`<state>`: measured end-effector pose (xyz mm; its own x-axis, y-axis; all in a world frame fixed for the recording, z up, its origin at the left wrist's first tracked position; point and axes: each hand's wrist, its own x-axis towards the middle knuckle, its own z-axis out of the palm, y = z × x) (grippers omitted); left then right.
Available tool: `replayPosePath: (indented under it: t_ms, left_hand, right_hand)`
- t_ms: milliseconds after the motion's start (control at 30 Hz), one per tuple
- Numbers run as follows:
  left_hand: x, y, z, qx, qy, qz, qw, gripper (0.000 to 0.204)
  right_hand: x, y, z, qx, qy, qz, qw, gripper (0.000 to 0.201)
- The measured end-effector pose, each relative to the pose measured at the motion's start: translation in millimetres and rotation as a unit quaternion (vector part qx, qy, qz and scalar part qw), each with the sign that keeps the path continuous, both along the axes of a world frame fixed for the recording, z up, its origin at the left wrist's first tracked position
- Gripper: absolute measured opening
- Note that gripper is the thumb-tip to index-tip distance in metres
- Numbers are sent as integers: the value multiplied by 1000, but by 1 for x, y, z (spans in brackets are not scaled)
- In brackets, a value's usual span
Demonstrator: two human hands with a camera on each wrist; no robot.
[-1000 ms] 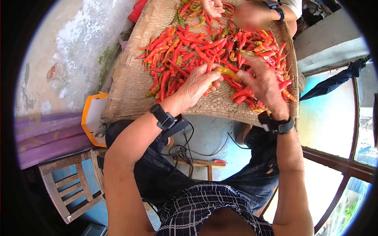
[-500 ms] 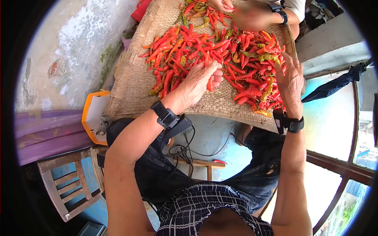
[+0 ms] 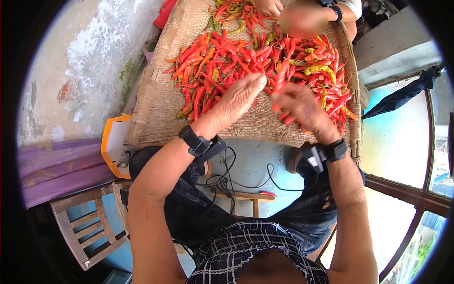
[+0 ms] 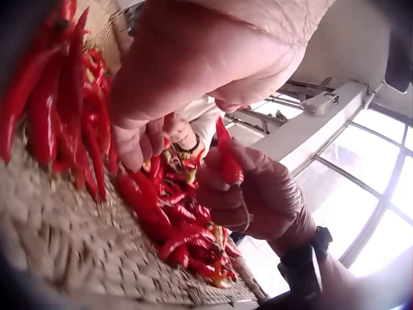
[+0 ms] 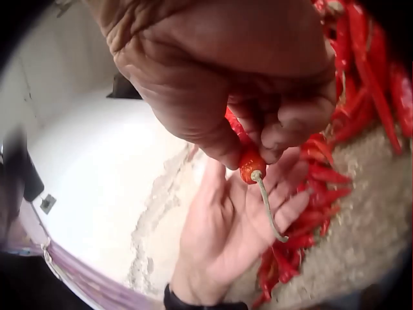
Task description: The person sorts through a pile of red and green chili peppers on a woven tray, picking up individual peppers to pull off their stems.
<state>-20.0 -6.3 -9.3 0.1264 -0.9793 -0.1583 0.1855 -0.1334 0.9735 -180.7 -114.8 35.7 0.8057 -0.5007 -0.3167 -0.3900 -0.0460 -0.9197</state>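
Observation:
My right hand (image 3: 283, 97) pinches a red chili (image 3: 279, 81) by its stem end over the woven tray (image 3: 156, 104). In the right wrist view thumb and fingers grip the chili (image 5: 248, 163), and its thin green stem (image 5: 268, 210) hangs down. My left hand (image 3: 250, 87) hovers just left of it, palm open with relaxed fingers (image 5: 284, 206), holding nothing. In the left wrist view the chili (image 4: 227, 158) stands upright in the right hand. A big pile of red, orange and green chilies (image 3: 236, 52) covers the tray's far half.
Another person's hands (image 3: 269, 7) work at the tray's far edge. An orange-rimmed white container (image 3: 111, 142) sits at the tray's near left corner. A wooden chair (image 3: 85, 227) stands lower left, cables (image 3: 227, 175) hang under the tray, and window frames (image 3: 406, 189) are on the right.
My right hand has come back from the tray's right edge, where its fingers were spread, to the middle and now holds a red chili. The left hand has stayed in place.

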Motion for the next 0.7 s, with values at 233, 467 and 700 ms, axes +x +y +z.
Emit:
replayPosePath:
  t_ms: [233,467,700]
  left_hand:
    - [26,-8,-7,-127,-536,120,826,41]
    - [35,-71,-25,-49,-658,77,747,52]
    - [24,-103,-16,115,-627,4,770,52]
  right_hand:
    - [-21,-53,-3,268,-258,-303,877,20]
    - [-17,-30,17,125,-232,-186,947,20]
    - [-26,-39,19,73,-244,-201,946,20]
